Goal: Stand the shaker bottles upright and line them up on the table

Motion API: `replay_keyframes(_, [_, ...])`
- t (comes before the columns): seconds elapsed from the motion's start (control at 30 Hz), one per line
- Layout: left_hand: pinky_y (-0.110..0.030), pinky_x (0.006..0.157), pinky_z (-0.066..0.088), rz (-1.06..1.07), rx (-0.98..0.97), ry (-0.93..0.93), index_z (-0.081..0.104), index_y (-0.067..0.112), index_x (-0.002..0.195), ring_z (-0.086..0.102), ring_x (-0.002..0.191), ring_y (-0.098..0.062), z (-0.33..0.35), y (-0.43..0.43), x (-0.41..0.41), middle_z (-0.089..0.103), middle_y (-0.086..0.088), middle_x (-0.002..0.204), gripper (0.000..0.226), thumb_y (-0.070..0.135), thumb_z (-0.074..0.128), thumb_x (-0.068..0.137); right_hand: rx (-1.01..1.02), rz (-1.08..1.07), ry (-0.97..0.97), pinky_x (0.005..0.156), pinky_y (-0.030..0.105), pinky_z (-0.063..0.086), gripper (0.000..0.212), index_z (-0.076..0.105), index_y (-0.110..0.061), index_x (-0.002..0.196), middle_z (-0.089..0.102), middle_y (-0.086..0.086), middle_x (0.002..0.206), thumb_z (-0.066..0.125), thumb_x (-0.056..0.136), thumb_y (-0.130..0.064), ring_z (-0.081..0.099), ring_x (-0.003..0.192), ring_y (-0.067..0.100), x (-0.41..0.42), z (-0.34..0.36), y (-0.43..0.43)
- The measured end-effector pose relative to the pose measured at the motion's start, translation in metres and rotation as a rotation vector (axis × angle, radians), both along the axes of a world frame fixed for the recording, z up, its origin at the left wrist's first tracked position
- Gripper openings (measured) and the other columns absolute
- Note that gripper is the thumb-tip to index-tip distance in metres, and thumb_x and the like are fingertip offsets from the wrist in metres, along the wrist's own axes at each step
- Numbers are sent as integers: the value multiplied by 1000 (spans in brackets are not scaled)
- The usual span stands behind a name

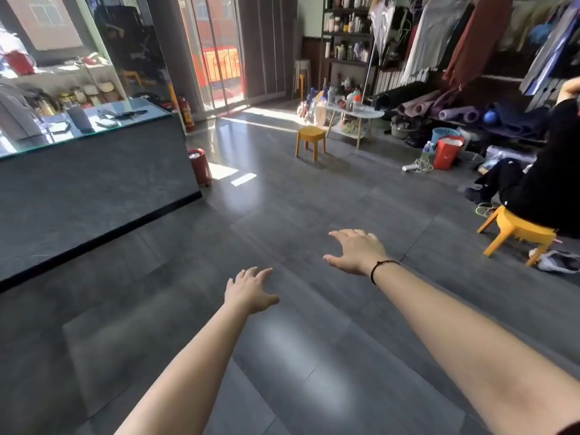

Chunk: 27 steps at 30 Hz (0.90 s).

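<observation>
Head view: both my bare arms reach forward over a dark grey tiled floor (282,189). My left hand (249,291) is low and near the middle, palm down, fingers (251,273) spread and holding nothing. My right hand (356,251) is further ahead and to the right, palm down, fingers (340,233) loosely spread, also empty; a thin dark band (381,266) circles that wrist. Far across the room, a small white desk (370,115) carries a cluster of bottles (351,100), too small for me to tell whether they stand or lie. A yellow stool (310,136) sits just in front of it. At the left is a dark counter (94,183) with a glass top. At the right edge, a person in black (546,183) sits on another yellow stool.
</observation>
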<state>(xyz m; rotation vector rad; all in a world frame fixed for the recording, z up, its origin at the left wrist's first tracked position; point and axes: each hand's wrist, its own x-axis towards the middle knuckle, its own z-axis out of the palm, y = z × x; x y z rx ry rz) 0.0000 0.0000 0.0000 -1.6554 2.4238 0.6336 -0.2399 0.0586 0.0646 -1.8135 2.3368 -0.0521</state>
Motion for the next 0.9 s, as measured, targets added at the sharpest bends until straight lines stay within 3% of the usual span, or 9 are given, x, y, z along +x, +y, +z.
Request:
replay_keyframes(0.33, [-46, 118, 15, -61, 4, -46, 22, 41, 148, 12, 147, -22, -22, -97, -63, 20, 3, 159, 81, 59, 57, 78, 68, -2, 9, 109, 42, 30, 69, 35, -30, 144, 41, -2, 150, 47, 84, -63, 35, 138, 23, -54, -28, -91])
replay_keyframes(0.9, [-42, 114, 21, -175, 37, -63, 26, 40, 147, 22, 144, -22, -18, -440, -231, 26, 3, 157, 75, 56, 57, 80, 55, -105, -19, 109, 41, 32, 70, 35, -31, 144, 41, -2, 149, 48, 84, -63, 38, 136, 24, -215, -20, -416])
